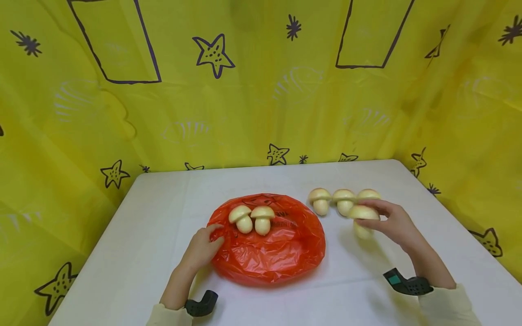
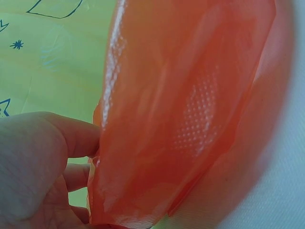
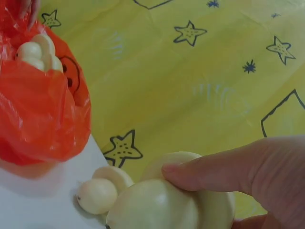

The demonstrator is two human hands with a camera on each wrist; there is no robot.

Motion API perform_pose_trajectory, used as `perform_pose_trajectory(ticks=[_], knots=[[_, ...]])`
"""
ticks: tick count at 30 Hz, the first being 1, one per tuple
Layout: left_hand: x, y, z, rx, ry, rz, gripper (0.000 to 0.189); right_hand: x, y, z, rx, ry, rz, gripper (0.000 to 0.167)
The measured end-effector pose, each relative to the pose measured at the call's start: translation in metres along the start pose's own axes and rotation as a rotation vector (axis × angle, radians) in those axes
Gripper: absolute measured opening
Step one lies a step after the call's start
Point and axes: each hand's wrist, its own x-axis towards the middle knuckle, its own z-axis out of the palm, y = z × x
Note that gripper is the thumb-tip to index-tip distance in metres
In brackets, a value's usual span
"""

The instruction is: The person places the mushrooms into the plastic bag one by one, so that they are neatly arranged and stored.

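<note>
1. Your right hand (image 1: pixel 393 222) pinches a pale mushroom (image 1: pixel 363 230), stem toward six o'clock, at the red bag's (image 1: pixel 269 260) three o'clock.
2. Three more mushrooms (image 1: pixel 321 207) sit at its two o'clock.
3. Two bagged mushrooms (image 1: pixel 263 225) lie near its eleven.
4. Your left hand (image 1: pixel 200 249) touches its nine-o'clock edge; you cannot tell whether it grips.
5. A yellow curtain (image 1: pixel 253 104) hangs at twelve.

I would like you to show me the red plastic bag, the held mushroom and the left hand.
Red plastic bag (image 1: pixel 271 250): head view, on its bare middle.
Held mushroom (image 1: pixel 362 212): head view, on its cap.
Left hand (image 1: pixel 202 247): head view, on the back of the hand.
</note>
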Motion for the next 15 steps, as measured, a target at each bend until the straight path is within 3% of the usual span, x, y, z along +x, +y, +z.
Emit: perform_pose_trajectory(ticks=[15], knots=[[0.000,0.000,0.000,-0.006,-0.002,-0.004,0.036,0.003,-0.019,0.016,0.081,-0.048,-0.022,0.045]])
